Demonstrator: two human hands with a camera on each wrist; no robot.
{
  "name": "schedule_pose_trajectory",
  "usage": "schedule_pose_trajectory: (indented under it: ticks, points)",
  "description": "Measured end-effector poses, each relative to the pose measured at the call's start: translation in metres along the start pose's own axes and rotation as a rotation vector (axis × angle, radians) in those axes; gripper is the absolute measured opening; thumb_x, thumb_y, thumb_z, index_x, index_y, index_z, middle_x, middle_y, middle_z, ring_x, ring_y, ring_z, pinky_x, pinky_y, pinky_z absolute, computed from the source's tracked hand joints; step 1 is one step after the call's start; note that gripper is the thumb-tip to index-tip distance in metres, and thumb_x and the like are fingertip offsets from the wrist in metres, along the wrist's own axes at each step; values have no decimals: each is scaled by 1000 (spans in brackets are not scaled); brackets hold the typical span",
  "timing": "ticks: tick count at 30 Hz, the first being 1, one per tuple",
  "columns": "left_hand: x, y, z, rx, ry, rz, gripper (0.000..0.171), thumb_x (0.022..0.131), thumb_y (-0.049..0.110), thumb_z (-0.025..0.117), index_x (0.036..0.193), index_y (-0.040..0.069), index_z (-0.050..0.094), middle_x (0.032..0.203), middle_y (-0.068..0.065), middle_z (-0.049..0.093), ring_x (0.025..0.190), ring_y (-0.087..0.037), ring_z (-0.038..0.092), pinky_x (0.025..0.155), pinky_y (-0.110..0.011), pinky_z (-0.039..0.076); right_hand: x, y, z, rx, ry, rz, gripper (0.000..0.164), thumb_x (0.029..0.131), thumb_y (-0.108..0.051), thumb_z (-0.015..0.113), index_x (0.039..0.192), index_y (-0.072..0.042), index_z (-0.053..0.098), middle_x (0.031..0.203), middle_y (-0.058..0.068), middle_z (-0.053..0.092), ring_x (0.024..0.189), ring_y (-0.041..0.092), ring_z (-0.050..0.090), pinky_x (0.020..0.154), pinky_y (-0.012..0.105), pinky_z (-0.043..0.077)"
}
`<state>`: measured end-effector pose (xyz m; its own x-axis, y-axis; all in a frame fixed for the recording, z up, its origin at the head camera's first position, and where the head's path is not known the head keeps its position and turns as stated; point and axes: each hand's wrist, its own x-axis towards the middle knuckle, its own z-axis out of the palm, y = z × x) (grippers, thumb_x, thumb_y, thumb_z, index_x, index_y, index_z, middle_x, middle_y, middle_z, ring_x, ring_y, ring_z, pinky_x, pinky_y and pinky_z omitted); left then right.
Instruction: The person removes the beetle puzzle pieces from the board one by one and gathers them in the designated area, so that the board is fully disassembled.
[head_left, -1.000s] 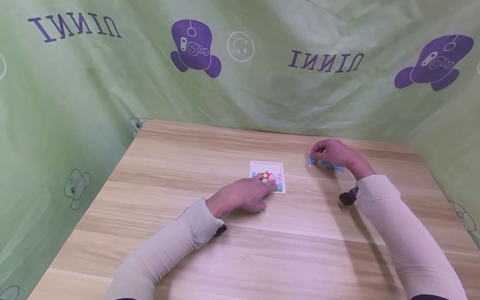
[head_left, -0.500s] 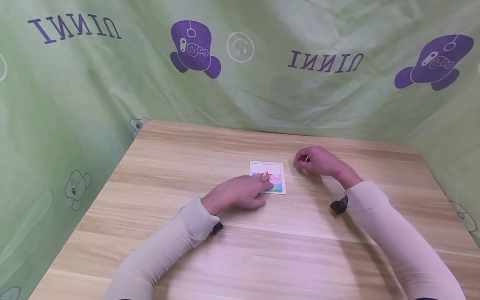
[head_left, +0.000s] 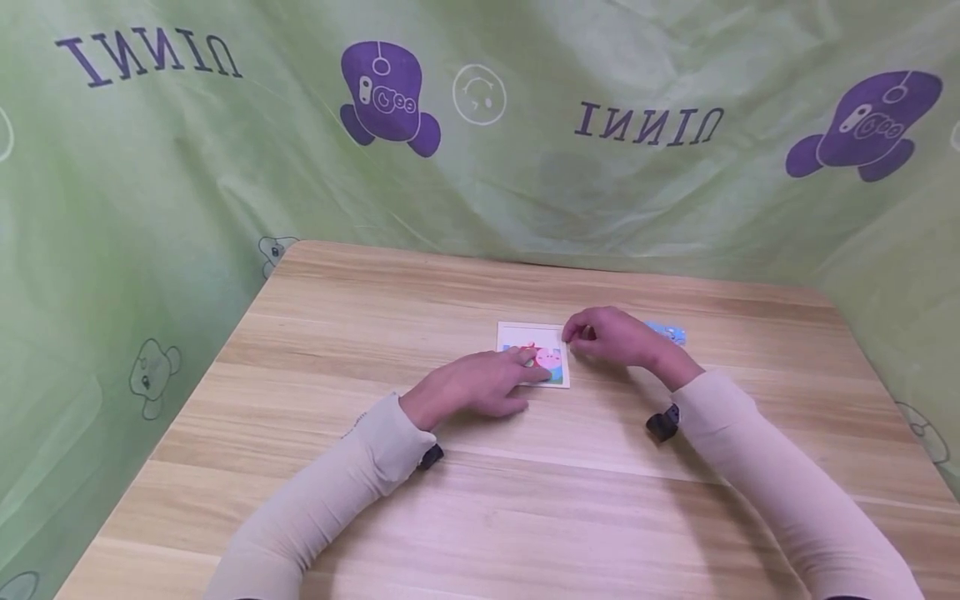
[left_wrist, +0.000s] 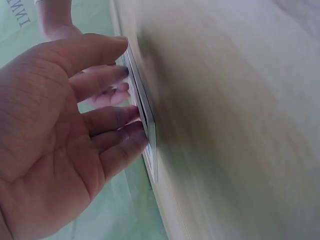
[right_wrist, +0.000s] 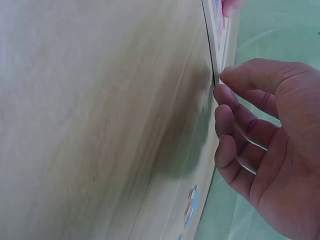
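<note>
A small square jigsaw tray [head_left: 517,335] lies on the table, its lower part filled with a pink pig picture and its upper part bare white. My left hand [head_left: 487,383] rests on it with fingers stretched over the picture; in the left wrist view the thumb points to the tray's near edge. My right hand [head_left: 617,335] is at the tray's right edge, thumb and index finger pinched together at its corner in the right wrist view. The puzzle piece in that pinch is mostly hidden by the fingers.
Loose blue puzzle pieces [head_left: 669,333] lie behind the right wrist, and one piece [right_wrist: 191,207] shows in the right wrist view. A green curtain [head_left: 525,208] with purple figures hangs behind the wooden table [head_left: 480,517].
My right hand has moved left and slightly nearer, from the loose pieces to the tray's right edge, with a piece pinched. The left hand has stayed on the tray, its fingers shifting slightly.
</note>
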<state>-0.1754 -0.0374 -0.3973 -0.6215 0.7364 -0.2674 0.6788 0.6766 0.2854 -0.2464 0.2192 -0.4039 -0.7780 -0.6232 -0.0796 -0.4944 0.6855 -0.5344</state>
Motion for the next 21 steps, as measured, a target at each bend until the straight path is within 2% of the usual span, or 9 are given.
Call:
schedule_pose_trajectory:
  ticks: [4,10,15,21]
  points:
    - [-2,4,0,-9,0,-14,58,102,23,58,158,26,45,167,-17,26,154,-28,21,118,-42,32,1,-6,2,-9,-1,-4,15,97,-5,67,108,-11,75,100,0,71,89,21,60,83,41,51]
    - [-2,7,1,21,-8,-40,58,104,24,57,160,29,42,168,-16,22,155,-27,19,117,-42,33,4,-10,4,-67,5,-48,20,97,-6,68,117,-7,74,106,3,70,93,20,62,87,43,52]
    - [-2,8,1,45,0,-22,56,105,23,56,159,27,43,167,-18,24,154,-30,21,119,-42,30,5,-14,5,-54,-21,-79,28,96,-9,71,124,-4,73,110,7,68,92,21,60,85,42,52]
    - [-2,9,-1,59,3,-10,54,105,22,56,158,25,46,166,-20,25,153,-32,23,120,-42,28,7,-20,7,-39,-64,-71,22,94,-13,76,116,-8,75,100,2,65,86,20,57,78,38,50]
